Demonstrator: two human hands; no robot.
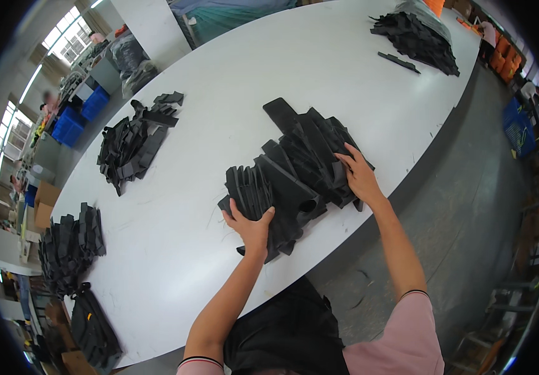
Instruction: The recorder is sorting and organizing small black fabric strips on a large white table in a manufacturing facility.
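Black strips (285, 178) lie piled by the bench's (207, 125) near edge; left hand (252, 232) spans the left stack, thumb and fingers apart; right hand (362, 180) touches the right end, fingers spread. Black bag (94, 334) at bench's lower-left edge: small yellow patch (89, 317), any writing unreadable.

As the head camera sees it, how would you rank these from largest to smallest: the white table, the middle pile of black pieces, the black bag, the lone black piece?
1. White table
2. Middle pile
3. Black bag
4. Lone black piece, though it lies farther off, which shrinks it.
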